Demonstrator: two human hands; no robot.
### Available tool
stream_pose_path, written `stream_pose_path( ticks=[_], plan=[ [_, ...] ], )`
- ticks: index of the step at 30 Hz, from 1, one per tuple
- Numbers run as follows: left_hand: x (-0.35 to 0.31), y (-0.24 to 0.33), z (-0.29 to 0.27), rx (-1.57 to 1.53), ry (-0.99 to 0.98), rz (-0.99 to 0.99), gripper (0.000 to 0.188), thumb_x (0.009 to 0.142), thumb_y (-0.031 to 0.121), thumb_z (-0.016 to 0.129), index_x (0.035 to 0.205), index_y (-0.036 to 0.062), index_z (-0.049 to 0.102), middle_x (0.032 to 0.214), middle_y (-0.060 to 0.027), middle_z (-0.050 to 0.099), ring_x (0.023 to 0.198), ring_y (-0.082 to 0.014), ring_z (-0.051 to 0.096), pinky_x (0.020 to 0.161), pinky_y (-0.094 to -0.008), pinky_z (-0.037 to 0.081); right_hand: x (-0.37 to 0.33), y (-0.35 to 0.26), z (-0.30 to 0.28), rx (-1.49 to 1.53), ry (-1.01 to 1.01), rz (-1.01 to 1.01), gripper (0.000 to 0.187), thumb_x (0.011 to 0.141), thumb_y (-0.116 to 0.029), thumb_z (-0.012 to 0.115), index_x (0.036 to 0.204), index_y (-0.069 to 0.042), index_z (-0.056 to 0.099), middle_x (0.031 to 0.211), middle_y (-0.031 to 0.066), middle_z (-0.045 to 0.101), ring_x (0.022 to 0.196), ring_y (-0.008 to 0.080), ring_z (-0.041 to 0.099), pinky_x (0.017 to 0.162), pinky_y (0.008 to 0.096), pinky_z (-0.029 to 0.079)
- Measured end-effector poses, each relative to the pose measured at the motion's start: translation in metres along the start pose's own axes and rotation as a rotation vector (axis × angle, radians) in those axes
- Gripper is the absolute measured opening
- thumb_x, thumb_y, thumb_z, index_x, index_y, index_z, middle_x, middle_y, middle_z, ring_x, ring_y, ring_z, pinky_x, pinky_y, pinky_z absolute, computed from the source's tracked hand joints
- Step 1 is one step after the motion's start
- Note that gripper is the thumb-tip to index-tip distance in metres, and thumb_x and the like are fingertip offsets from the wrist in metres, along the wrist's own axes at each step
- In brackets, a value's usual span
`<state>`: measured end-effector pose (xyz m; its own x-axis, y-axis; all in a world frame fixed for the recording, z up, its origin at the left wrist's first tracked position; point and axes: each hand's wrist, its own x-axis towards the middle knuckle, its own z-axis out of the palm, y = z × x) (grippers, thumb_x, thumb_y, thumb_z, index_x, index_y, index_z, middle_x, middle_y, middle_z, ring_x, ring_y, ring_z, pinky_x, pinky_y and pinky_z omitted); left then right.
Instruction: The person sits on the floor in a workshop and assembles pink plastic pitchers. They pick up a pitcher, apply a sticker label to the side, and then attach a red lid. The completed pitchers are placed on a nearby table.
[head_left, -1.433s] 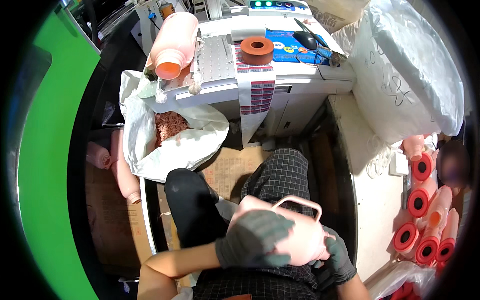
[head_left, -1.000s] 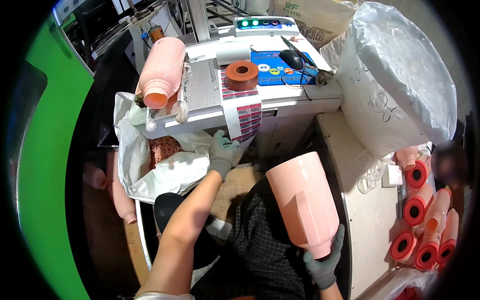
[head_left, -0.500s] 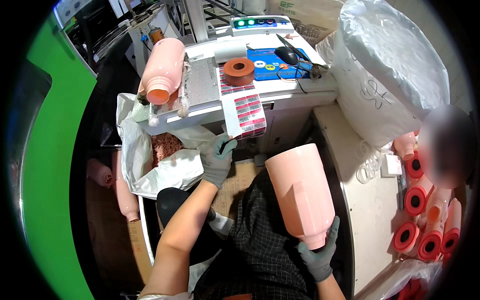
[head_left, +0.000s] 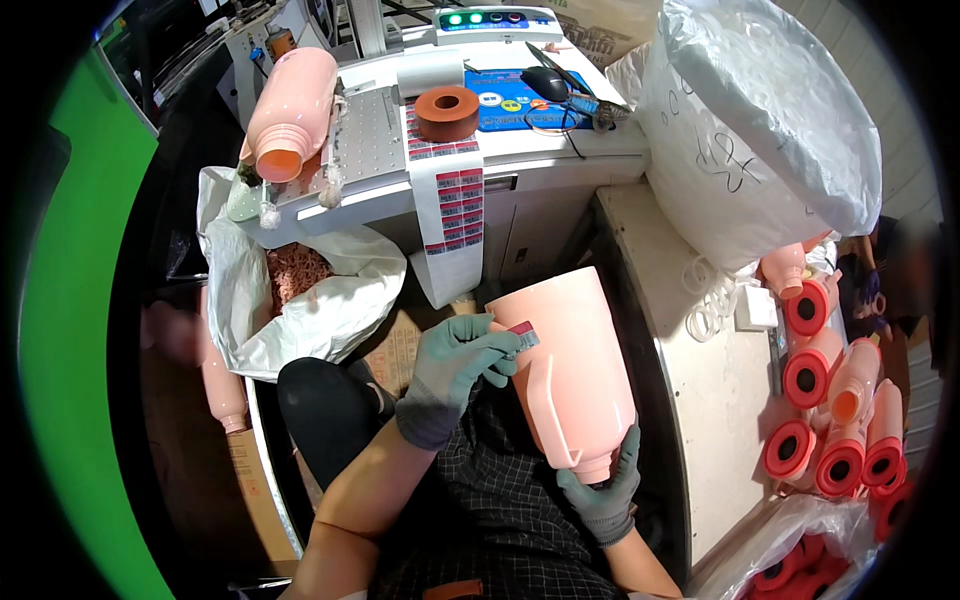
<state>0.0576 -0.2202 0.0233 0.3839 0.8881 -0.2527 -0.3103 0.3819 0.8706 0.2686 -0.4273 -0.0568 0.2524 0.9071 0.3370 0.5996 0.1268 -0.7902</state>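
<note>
My right hand (head_left: 608, 492), in a grey-green glove, grips a large pink plastic bottle (head_left: 588, 365) around its narrow neck. The bottle lies tilted over my lap, its neck toward me, with a long moulded handle down its left side. My left hand (head_left: 450, 368), gloved too, pinches a small red-and-white sticker label (head_left: 523, 337) at the upper left of the bottle. Whether the label touches the surface I cannot tell. Beyond the hands, a strip of labels (head_left: 458, 208) hangs over the front edge of the white workbench (head_left: 560, 178).
On the bench lie another pink bottle (head_left: 295, 100), a brown tape roll (head_left: 448, 112) and a black mouse (head_left: 545, 84). A white sack (head_left: 345, 320) of pink scraps stands at left. Right, a side table (head_left: 680, 400) bears a big plastic bag (head_left: 750, 130) and several pink bottles with red ends (head_left: 806, 380).
My left hand has come from the label strip to the bottle, with a label between its fingers. The strip now hangs straight down. My right hand keeps its grip; the whole view has shifted slightly.
</note>
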Motion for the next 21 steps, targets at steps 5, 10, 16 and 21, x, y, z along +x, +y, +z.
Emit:
stream_pose_path(
  ticks=[5, 10, 16, 21],
  plan=[
    [0.0, 0.003, -0.003, 0.007, 0.031, -0.034, 0.015, 0.094, 0.01, 0.076, 0.103, -0.0025, 0.075, 0.085, -0.0064, 0.074, 0.067, -0.009, 0.067, 0.059, -0.0217, 0.053, 0.017, -0.017, 0.0, -0.213, 0.023, -0.15, 0.122, 0.071, -0.023, 0.095, 0.167, -0.013, 0.021, 0.162, 0.0356, 0.034, 0.13, 0.0478, 0.062, 0.095, 0.0487, 0.06],
    [0.006, -0.004, -0.033, 0.536, 0.187, 0.103, 0.031, 0.084, 0.021, 0.087, 0.096, 0.0043, 0.064, 0.084, -0.0014, 0.067, 0.073, -0.0097, 0.062, 0.066, -0.0255, 0.05, 0.012, -0.017, -0.004, -0.168, -0.011, -0.06, 0.119, 0.072, -0.021, 0.094, 0.166, -0.005, 0.022, 0.158, 0.0317, 0.041, 0.134, 0.0381, 0.059, 0.102, 0.0453, 0.055],
    [0.022, 0.038, -0.151, 1.362, 0.61, 0.818, 0.05, 0.085, 0.028, 0.084, 0.123, 0.0028, 0.063, 0.114, -0.0176, 0.067, 0.094, -0.0317, 0.068, 0.086, -0.0413, 0.055, 0.039, -0.022, -0.017, 0.431, 0.175, 0.328, 0.11, 0.08, -0.025, 0.081, 0.165, 0.005, 0.019, 0.162, 0.0209, 0.038, 0.146, 0.0304, 0.044, 0.12, 0.0439, 0.038],
    [0.063, 0.144, -0.213, 2.159, 0.672, 0.906, 0.047, 0.092, 0.027, 0.07, 0.133, 0.0068, 0.06, 0.128, -0.0137, 0.063, 0.097, -0.0297, 0.066, 0.077, -0.0427, 0.056, 0.099, -0.015, -0.008, 0.535, 0.245, 0.102, 0.111, 0.084, -0.036, 0.086, 0.164, 0.007, 0.021, 0.164, 0.0216, 0.036, 0.147, 0.0311, 0.043, 0.12, 0.0442, 0.037]
  ],
)
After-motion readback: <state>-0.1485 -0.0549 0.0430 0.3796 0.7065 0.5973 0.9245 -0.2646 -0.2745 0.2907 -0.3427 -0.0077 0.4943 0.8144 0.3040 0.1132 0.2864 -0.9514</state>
